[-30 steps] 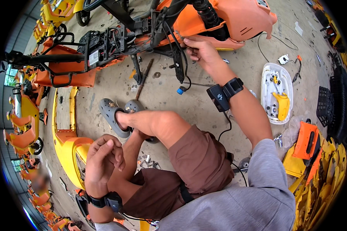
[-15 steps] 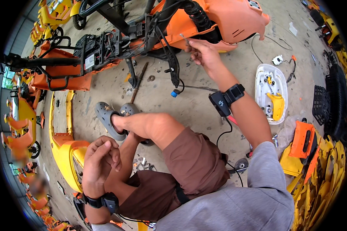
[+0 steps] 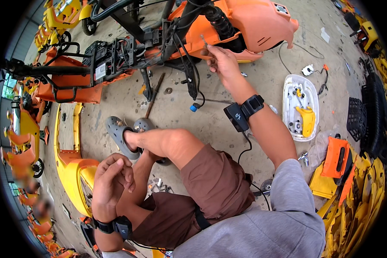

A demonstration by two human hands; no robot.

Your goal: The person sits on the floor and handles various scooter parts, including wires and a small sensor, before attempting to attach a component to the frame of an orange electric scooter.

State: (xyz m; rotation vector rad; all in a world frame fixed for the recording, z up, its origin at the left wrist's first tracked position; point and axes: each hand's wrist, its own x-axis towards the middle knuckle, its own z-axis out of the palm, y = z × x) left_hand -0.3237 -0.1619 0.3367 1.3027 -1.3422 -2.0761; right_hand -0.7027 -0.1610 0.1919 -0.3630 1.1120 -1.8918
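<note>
My right hand (image 3: 222, 64) is raised in front of the motorbike's front end, thumb and fingers pinched on a slim metal piece (image 3: 203, 41) that points up and away; its exact kind is too small to tell. Just beyond are the orange body panel (image 3: 262, 26) and the black shock absorber (image 3: 221, 26). Below hang dark cables with a blue connector (image 3: 195, 107). Over my left thigh, my left hand (image 3: 114, 176) is loosely curled, thumb against the fingers. Its palm is hidden, so I cannot see whether it holds anything.
A white tray (image 3: 287, 107) with small parts and a yellow piece stands to the right. Yellow panels (image 3: 361, 206) pile up at the lower right. A yellow frame cover (image 3: 69, 167) lies at left, and a rusty bar (image 3: 155, 92) lies near my grey clogs.
My right hand and forearm have shifted slightly left, and the slim metal piece now stands more upright. The red tool handle seen beside the forearm is now out of sight. My left hand stays put.
</note>
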